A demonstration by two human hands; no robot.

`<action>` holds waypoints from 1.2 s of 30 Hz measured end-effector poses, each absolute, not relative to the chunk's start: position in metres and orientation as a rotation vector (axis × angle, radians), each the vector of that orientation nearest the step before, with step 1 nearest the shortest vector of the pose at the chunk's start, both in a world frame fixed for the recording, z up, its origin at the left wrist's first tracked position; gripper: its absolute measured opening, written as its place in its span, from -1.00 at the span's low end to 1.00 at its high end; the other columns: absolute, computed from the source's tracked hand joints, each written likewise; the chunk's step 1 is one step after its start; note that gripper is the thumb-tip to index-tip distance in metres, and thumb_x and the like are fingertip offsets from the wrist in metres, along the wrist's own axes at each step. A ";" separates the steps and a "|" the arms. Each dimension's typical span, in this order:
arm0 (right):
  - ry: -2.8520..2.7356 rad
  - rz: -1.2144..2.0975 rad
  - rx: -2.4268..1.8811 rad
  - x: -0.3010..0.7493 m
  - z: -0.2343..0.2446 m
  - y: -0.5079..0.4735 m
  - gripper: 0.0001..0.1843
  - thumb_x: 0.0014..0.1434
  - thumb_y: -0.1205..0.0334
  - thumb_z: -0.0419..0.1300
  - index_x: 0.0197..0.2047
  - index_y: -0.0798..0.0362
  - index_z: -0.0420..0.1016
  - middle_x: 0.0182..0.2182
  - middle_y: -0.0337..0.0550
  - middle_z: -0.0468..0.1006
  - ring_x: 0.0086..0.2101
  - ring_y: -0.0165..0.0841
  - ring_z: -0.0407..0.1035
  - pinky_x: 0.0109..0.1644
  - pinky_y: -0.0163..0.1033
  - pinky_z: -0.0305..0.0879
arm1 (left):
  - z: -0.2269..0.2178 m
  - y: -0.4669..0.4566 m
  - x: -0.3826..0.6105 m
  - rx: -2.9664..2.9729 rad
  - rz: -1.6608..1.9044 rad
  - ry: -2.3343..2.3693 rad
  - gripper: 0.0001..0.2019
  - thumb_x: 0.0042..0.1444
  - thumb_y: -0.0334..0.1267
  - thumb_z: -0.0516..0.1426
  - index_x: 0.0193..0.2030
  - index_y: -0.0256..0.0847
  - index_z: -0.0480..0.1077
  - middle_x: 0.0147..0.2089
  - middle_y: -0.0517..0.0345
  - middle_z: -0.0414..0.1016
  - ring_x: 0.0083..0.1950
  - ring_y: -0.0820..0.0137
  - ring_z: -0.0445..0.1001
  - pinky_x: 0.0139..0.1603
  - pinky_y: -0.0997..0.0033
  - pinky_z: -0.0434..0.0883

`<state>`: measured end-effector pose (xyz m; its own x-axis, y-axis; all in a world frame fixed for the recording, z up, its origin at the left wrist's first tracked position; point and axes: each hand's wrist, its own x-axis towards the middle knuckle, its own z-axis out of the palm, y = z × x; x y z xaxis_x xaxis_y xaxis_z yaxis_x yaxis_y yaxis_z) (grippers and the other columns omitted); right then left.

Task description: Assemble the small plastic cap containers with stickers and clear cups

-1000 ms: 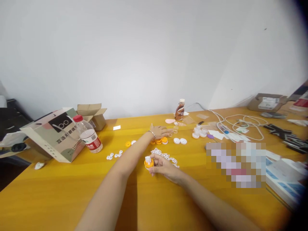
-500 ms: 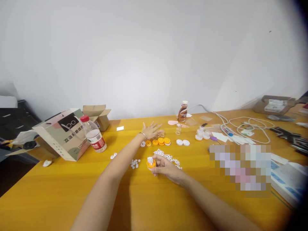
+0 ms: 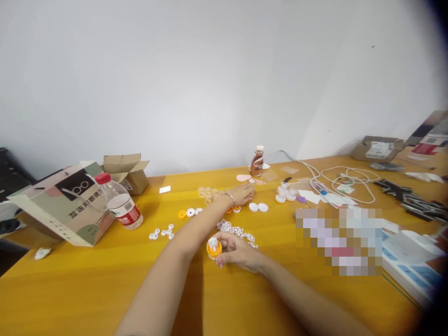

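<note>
My right hand point(image 3: 234, 252) grips a small round orange-and-white plastic assembly point(image 3: 213, 252) between thumb and fingers. A white toothed part stands up from its top. My left hand point(image 3: 242, 192) reaches across to the far row of parts, its fingers bent down and close together. What lies under those fingertips is hidden. Beside the left wrist stand several clear plastic rings point(image 3: 207, 196). Orange and white discs lie along the row, among them an orange disc point(image 3: 181, 214) and a white disc point(image 3: 263, 207). White perforated gear-like pieces point(image 3: 238, 230) lie just beyond my right hand.
Small white caps point(image 3: 171, 227) lie left of my left forearm. A water bottle point(image 3: 124, 207), a paper bag point(image 3: 70, 205) and an open carton point(image 3: 128, 172) stand at left. A brown bottle point(image 3: 257, 162) stands at the back. White cable point(image 3: 364, 170) and papers point(image 3: 310, 196) lie at right.
My left hand has moved right along the far row, and its spread fingers have bent down. My right hand still holds the orange-and-white assembly, now slightly nearer. The view has turned a little right.
</note>
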<state>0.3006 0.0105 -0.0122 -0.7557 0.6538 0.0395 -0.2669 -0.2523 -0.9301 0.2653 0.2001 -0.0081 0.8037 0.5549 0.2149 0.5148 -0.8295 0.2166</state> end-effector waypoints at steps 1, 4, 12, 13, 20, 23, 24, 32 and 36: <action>-1.418 2.040 -0.484 0.300 -0.013 0.011 -0.62 -0.17 0.27 0.32 -0.25 0.09 0.31 -0.45 -0.27 0.43 -0.50 -0.53 0.29 -0.39 -0.37 0.26 | -0.008 0.200 0.264 2.832 0.434 0.867 -0.71 0.07 -0.33 -0.01 -0.04 -0.27 0.24 0.07 -0.09 0.25 0.07 0.22 0.24 0.07 0.24 0.21; -1.425 2.017 -0.501 0.300 -0.015 0.011 -0.63 -0.16 0.26 0.31 -0.25 0.09 0.32 -0.45 -0.27 0.43 -0.50 -0.53 0.29 -0.39 -0.37 0.25 | -0.001 0.196 0.257 2.790 0.546 0.936 -0.75 0.07 -0.38 -0.03 -0.08 -0.27 0.25 -0.06 -0.05 0.34 -0.05 0.27 0.33 -0.01 0.26 0.28; -1.405 1.937 -0.605 0.298 -0.017 0.013 -0.62 -0.14 0.26 0.30 -0.21 0.10 0.34 -0.44 -0.25 0.44 -0.51 -0.53 0.30 -0.37 -0.34 0.23 | 0.054 0.136 0.181 2.374 1.165 1.005 -0.75 0.08 -0.22 0.02 -0.12 -0.28 0.27 -0.11 -0.03 0.32 -0.09 0.38 0.34 -0.08 0.38 0.34; -1.403 1.919 -0.629 0.297 -0.018 0.014 -0.62 -0.13 0.25 0.30 -0.20 0.10 0.34 -0.45 -0.25 0.44 -0.51 -0.53 0.30 -0.37 -0.34 0.22 | 0.061 0.121 0.163 2.278 1.179 1.017 -0.76 0.07 -0.20 0.03 -0.15 -0.28 0.29 -0.12 -0.02 0.34 -0.11 0.39 0.36 -0.10 0.39 0.36; -1.459 1.833 -0.768 0.289 -0.023 0.015 -0.59 -0.15 0.17 0.30 -0.21 0.11 0.35 -0.45 -0.23 0.44 -0.51 -0.51 0.30 -0.36 -0.32 0.21 | 0.073 0.018 0.087 2.176 0.879 1.184 -0.77 0.05 -0.13 0.06 -0.18 -0.16 0.33 -0.21 0.11 0.45 -0.22 0.40 0.42 -0.23 0.43 0.38; -1.502 1.834 -0.775 0.287 -0.025 0.014 -0.58 -0.19 0.16 0.31 -0.23 0.11 0.37 -0.47 -0.24 0.43 -0.50 -0.50 0.29 -0.36 -0.32 0.22 | 0.061 0.001 0.092 2.193 0.813 1.149 -0.77 0.07 -0.14 0.04 -0.17 -0.18 0.33 -0.26 0.14 0.46 -0.27 0.43 0.42 -0.27 0.45 0.37; -1.519 1.838 -0.775 0.287 -0.025 0.014 -0.58 -0.19 0.15 0.31 -0.23 0.12 0.38 -0.47 -0.24 0.43 -0.50 -0.50 0.29 -0.36 -0.32 0.22 | 0.057 -0.001 0.094 2.197 0.793 1.135 -0.77 0.07 -0.14 0.04 -0.18 -0.20 0.34 -0.28 0.14 0.46 -0.29 0.44 0.41 -0.28 0.45 0.37; -1.534 1.810 -0.783 0.289 -0.020 0.012 -0.59 -0.14 0.17 0.27 -0.17 0.10 0.37 -0.44 -0.22 0.43 -0.49 -0.50 0.29 -0.37 -0.34 0.22 | 0.046 -0.006 0.093 2.116 0.905 1.172 -0.76 0.08 -0.16 0.04 -0.16 -0.23 0.32 -0.25 0.11 0.44 -0.24 0.43 0.40 -0.16 0.42 0.35; -1.576 1.789 -0.743 0.287 -0.019 0.011 -0.65 -0.10 0.18 0.25 -0.21 0.10 0.39 -0.44 -0.22 0.42 -0.49 -0.50 0.28 -0.38 -0.35 0.22 | 0.029 -0.012 0.097 2.034 0.916 1.150 -0.76 0.06 -0.16 0.07 -0.18 -0.25 0.32 -0.23 0.08 0.44 -0.22 0.43 0.41 -0.15 0.41 0.36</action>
<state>0.2874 0.0110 -0.0188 -0.6402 0.7682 -0.0047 -0.0919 -0.0827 -0.9923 0.0973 -0.0118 0.0288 0.3797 0.8867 0.2637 0.4555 -0.4273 0.7810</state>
